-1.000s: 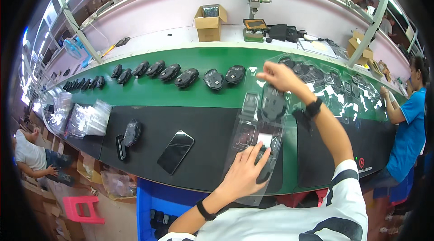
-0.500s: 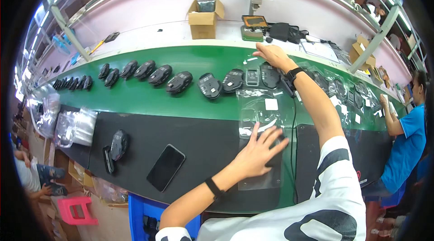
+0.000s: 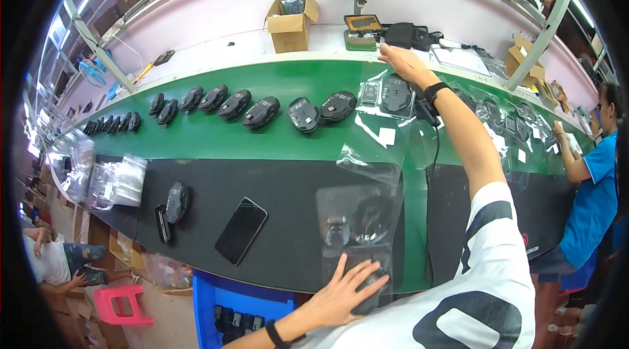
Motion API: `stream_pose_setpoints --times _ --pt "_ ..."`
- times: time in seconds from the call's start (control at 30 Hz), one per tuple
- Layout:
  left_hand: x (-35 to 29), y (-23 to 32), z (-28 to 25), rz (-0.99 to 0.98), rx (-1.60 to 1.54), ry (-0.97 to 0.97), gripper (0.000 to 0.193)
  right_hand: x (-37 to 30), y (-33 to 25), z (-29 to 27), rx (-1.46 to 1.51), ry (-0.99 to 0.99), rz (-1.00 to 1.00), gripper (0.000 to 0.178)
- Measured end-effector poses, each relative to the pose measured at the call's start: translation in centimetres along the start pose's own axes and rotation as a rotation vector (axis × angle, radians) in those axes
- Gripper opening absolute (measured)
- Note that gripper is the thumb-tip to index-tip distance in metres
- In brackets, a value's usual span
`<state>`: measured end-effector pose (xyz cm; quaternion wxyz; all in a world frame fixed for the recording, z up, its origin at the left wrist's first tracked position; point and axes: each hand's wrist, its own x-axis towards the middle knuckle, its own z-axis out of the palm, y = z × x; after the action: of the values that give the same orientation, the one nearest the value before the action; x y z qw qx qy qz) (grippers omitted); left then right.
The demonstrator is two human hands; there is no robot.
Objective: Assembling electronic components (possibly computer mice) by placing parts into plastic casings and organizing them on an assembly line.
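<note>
My left hand (image 3: 344, 293) lies with its fingers spread on a clear plastic clamshell (image 3: 337, 208), close to the front edge of the bench. The clamshell has moulded hollows, and a dark rounded shape shows beneath my fingertips. Farther off, my right hand (image 3: 406, 67) reaches across the green belt, fingers pressed together; whatever they may hold is hidden. Just below it, a black computer mouse (image 3: 396, 95) sits in clear plastic packaging with a small moulded compartment beside it. A black corded object (image 3: 427, 113) is by my right wrist.
A row of black mice (image 3: 261, 112) runs along the green belt (image 3: 223, 142). On the black mat (image 3: 203, 178) are a phone (image 3: 241, 231) and another mouse (image 3: 177, 201). Clear packs (image 3: 118, 182) are stacked at left. At right sits a co-worker in blue (image 3: 590, 198).
My left hand has drawn back toward the front edge, and a clear clamshell with hollows now lies under it. My right hand stays over the packed mouse. The view has shifted slightly.
</note>
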<state>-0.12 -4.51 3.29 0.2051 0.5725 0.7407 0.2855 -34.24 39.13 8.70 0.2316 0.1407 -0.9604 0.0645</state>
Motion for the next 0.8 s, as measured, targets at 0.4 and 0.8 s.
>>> stream_pose_setpoints --times 0.4,0.8 --pt "10.8 -2.5 -5.6 -0.027 0.327 0.454 0.087 1.0 -2.4 3.6 -0.156 -0.022 -0.074 0.026" --pt "12.9 -0.8 -1.3 0.128 0.202 0.302 0.091 -1.7 -11.1 3.8 0.469 -0.402 -0.368 0.036"
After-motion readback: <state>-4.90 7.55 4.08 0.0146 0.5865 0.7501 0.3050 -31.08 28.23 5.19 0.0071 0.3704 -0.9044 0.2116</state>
